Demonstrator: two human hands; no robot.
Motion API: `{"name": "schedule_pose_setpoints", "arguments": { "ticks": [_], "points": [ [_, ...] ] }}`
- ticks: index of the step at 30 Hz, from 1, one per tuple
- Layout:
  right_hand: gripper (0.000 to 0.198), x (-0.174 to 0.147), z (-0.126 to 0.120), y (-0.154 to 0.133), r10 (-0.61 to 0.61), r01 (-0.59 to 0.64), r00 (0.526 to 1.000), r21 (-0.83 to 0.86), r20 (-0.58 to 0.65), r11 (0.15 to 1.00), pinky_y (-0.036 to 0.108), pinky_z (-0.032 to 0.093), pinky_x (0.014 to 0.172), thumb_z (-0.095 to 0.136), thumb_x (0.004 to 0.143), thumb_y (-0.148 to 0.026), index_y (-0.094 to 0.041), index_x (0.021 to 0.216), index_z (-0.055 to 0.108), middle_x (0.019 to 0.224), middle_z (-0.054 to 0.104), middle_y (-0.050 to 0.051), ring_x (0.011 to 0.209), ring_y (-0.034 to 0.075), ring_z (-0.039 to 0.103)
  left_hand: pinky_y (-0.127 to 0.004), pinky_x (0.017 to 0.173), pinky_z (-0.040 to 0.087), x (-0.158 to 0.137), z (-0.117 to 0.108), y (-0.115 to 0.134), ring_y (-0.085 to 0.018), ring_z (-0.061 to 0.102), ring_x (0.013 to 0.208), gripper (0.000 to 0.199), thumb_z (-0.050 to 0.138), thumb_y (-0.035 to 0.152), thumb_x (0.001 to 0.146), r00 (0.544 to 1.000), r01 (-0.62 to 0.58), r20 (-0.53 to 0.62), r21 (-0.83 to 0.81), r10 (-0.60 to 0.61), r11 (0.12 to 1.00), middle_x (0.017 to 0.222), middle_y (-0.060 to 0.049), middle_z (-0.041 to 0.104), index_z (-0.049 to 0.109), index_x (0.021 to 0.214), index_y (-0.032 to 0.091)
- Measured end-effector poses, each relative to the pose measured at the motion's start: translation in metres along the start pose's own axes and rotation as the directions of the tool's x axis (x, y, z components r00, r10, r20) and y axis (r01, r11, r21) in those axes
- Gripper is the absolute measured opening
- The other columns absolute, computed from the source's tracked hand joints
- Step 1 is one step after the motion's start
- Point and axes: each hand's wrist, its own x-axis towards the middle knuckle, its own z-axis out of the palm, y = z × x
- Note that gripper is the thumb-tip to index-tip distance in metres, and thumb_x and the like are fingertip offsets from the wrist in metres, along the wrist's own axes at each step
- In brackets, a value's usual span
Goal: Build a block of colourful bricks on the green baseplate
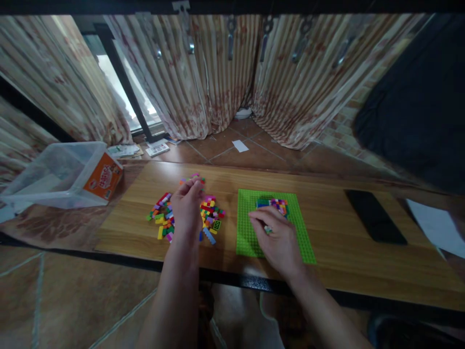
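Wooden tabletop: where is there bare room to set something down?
Free: the wooden tabletop between green baseplate and black slab; narrower, between baseplate and brick pile. Crowded: the pile by the left hand and the baseplate under the right hand.

I see brown wood grain on the bench [348, 264] through my feed: toward its left edge, red, yellow, green and pink toy bricks [208, 209]; near its front edge, a lime-green baseplate [248, 242]; toward its right edge, a black phone [376, 216]. Beyond, cream curtains [174, 77] carry reddish blotches.
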Motion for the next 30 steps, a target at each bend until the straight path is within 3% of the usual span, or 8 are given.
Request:
{"name": "schedule_pose_setpoints", "arguments": {
  "ticks": [4, 12, 20, 30],
  "points": [
    [0.016, -0.003, 0.017, -0.005, -0.007, 0.008, 0.993, -0.001, 0.118, 1.000, 0.029, 0.052, 0.077, 0.054, 0.090, -0.013, -0.023, 0.089, 0.068, 0.091, 0.068, 0.004, 0.084, 0.017, 0.066, -0.017, 0.057, 0.044, -0.001, -0.006, 0.005, -0.005, 0.053, 0.055, 0.020, 0.076, 0.020, 0.059, 0.996, 0.086, 0.032, -0.075, -0.084, 0.993, 0.067, 0.002, 0.061, 0.066, 0.075, 0.013],
    [0.018, 0.001, 0.045, 0.002, 0.019, 0.011, 0.964, -0.108, 0.266, 0.994, 0.033, 0.051, 0.083, 0.052, 0.090, -0.011, -0.020, 0.099, 0.065, 0.097, 0.065, 0.007, 0.090, 0.020, 0.063, -0.017, 0.056, 0.043, -0.002, -0.009, 0.004, -0.005, 0.054, 0.056, 0.019, 0.076, 0.021, 0.059, 0.993, 0.106, 0.053, -0.087, -0.102, 0.991, 0.067, 0.001, 0.063, 0.067, 0.074, 0.014],
    [0.014, 0.019, 0.074, 0.005, 0.081, 0.017, 0.945, -0.294, 0.318, 0.956, 0.036, 0.050, 0.084, 0.056, 0.091, -0.020, -0.018, 0.100, 0.067, 0.099, 0.062, 0.009, 0.090, 0.023, 0.061, -0.017, 0.057, 0.045, -0.001, -0.014, 0.008, -0.005, 0.055, 0.057, 0.018, 0.076, 0.019, 0.059, 0.992, 0.123, 0.050, -0.106, -0.118, 0.987, 0.068, 0.002, 0.063, 0.066, 0.074, 0.014],
    [0.009, 0.021, 0.076, -0.001, 0.153, -0.047, 0.937, -0.320, 0.313, 0.946, 0.035, 0.048, 0.081, 0.059, 0.088, -0.017, -0.020, 0.093, 0.066, 0.100, 0.062, 0.008, 0.091, 0.022, 0.061, -0.017, 0.057, 0.046, 0.002, -0.019, 0.011, -0.005, 0.055, 0.055, 0.023, 0.080, 0.021, 0.057, 0.991, 0.122, 0.065, -0.109, -0.115, 0.987, 0.068, 0.000, 0.064, 0.068, 0.075, 0.012]
  ]
}}
